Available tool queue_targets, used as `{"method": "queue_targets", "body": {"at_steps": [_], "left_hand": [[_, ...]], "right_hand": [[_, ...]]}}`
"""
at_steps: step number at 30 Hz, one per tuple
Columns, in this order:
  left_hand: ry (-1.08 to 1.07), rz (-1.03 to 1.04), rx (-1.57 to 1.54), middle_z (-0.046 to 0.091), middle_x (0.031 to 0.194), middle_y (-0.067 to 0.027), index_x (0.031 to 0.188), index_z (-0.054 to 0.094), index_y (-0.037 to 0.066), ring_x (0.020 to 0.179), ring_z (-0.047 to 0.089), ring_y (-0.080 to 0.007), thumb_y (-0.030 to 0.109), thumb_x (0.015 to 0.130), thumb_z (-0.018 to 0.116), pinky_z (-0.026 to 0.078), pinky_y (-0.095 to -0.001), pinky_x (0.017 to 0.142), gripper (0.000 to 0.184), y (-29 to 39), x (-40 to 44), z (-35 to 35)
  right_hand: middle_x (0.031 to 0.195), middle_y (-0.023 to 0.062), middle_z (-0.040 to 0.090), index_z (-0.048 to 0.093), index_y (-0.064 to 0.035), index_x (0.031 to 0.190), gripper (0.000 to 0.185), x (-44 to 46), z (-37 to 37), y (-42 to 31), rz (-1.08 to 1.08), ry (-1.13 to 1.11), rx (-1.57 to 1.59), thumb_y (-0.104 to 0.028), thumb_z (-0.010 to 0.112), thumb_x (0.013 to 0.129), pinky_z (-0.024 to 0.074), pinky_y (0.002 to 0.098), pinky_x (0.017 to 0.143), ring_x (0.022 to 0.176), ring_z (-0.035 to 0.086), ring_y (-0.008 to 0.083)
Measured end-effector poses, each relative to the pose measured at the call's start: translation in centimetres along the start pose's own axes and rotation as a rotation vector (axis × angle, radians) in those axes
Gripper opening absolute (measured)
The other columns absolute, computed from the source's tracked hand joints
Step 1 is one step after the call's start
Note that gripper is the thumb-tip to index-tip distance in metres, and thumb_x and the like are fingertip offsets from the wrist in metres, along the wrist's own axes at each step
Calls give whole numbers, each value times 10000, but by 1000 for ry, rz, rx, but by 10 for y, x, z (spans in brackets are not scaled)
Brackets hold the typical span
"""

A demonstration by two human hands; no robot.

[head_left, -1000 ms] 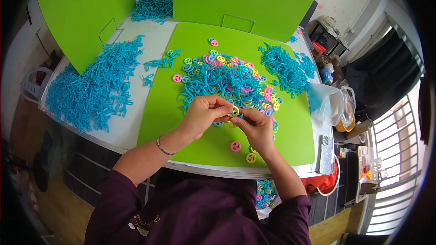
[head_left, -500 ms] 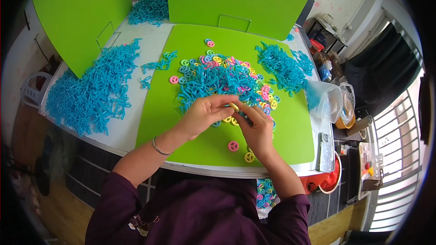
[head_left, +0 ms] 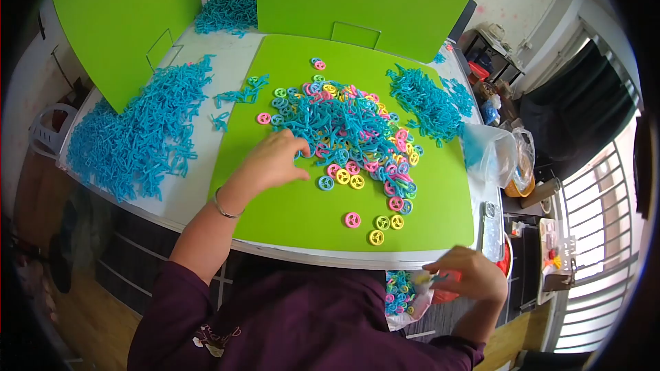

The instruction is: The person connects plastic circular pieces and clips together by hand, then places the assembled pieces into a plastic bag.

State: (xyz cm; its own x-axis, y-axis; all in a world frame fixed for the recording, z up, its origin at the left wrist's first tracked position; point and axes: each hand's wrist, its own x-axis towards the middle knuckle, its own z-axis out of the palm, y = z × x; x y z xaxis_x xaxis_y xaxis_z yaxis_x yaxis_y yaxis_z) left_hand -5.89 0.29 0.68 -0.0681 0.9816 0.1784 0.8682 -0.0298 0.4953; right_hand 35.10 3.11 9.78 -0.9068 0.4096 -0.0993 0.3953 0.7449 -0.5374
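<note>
My left hand (head_left: 275, 159) is at the near left edge of a mixed pile, thumb and fingers apart, nothing held. That pile has teal plastic pieces (head_left: 340, 118) lying over small spoked wheels (head_left: 357, 182) in pink, yellow, blue and green. Beyond the table's front edge, my right hand (head_left: 473, 273) pinches a small yellow wheel with a teal piece (head_left: 432, 277), partly smeared by motion. Just below it hangs an open bag (head_left: 405, 317) with many coloured wheels and teal pieces inside. Several loose wheels, among them a pink wheel (head_left: 353, 220), lie near the front edge.
A green mat (head_left: 289, 223) covers the table's middle. Teal heaps lie at the left (head_left: 141, 141), back left (head_left: 227, 10) and right (head_left: 430, 106). Upright green boards (head_left: 371, 0) stand behind. A clear plastic bag (head_left: 489, 154) and a clear case (head_left: 491, 230) sit along the right edge.
My hands have parted from over the pile. The right one moved right and down past the table edge with the yellow wheel; the left one drew back leftwards and spread its fingers.
</note>
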Motion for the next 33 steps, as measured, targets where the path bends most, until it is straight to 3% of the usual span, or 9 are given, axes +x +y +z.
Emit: {"method": "queue_targets", "body": {"at_steps": [9, 12, 14, 18, 20, 24, 27, 28, 33], "left_hand": [[12, 120, -66, 606, 893, -85, 865, 628, 62, 897, 573, -285, 209, 684, 787, 444, -382, 822, 282, 28, -3, 37], [-65, 89, -139, 631, 834, -88, 876, 623, 44, 801, 607, -277, 161, 698, 769, 472, -372, 747, 258, 36, -4, 27], [-132, 14, -191, 639, 785, -88, 903, 631, 27, 723, 630, -237, 131, 708, 758, 488, -345, 677, 255, 35, -4, 18], [-49, -86, -429, 632, 733, -41, 997, 661, 2, 690, 610, -79, 89, 785, 707, 480, -244, 602, 233, 19, 4, -9], [45, -112, -579, 643, 744, -43, 989, 656, -19, 682, 616, -84, 85, 820, 687, 490, -236, 610, 201, 18, 6, -17], [109, -104, -764, 677, 761, -63, 982, 660, -22, 681, 639, -97, 115, 882, 631, 509, -231, 639, 172, 11, 13, -15], [78, -126, -1033, 678, 863, -55, 1033, 641, -25, 764, 652, -97, 105, 900, 622, 535, -220, 693, 187, 18, 15, -6], [63, -137, -1144, 677, 902, -51, 1052, 633, -25, 800, 657, -96, 105, 906, 621, 545, -217, 714, 196, 23, 15, -1], [9, -199, -1379, 663, 973, -56, 1072, 632, 0, 869, 655, -129, 95, 912, 608, 567, -248, 766, 188, 45, 10, 26]], "right_hand": [[969, 102, 688, 669, -58, 1088, 338, 49, 15, 4, -72, 39, 136, -171, 739, 778, 501, 359, 814, 904, 645, 270], [838, 70, 650, 682, -70, 1009, 218, 125, 27, -2, 16, 315, 137, -151, 701, 808, 506, 349, 720, 784, 618, 241], [869, 72, 598, 680, -78, 979, 202, 186, 45, 17, -286, 586, -210, -136, 697, 786, 497, 361, 715, 807, 584, 249], [1026, 94, 553, 684, -128, 943, 234, 243, 56, 22, -358, 467, -307, -129, 721, 711, 469, 386, 802, 963, 531, 284], [1092, 91, 546, 684, -142, 920, 241, 250, 57, 25, -322, 361, -286, -118, 729, 684, 452, 391, 848, 1029, 508, 293], [1117, 88, 597, 678, -120, 940, 230, 238, 50, 31, -378, 531, -180, -82, 733, 720, 460, 378, 856, 1003, 557, 272], [929, 55, 665, 681, -108, 975, 203, 211, 39, 20, 18, 592, 374, -74, 718, 779, 485, 302, 730, 821, 624, 191], [879, 54, 685, 648, -53, 1085, 221, 208, 43, 26, 7, 650, 469, -70, 655, 865, 497, 257, 696, 771, 628, 127], [975, 99, 669, 543, 54, 1209, 325, 181, 62, 16, 18, 606, 1073, -61, 601, 910, 503, 261, 793, 870, 635, 133]]}}
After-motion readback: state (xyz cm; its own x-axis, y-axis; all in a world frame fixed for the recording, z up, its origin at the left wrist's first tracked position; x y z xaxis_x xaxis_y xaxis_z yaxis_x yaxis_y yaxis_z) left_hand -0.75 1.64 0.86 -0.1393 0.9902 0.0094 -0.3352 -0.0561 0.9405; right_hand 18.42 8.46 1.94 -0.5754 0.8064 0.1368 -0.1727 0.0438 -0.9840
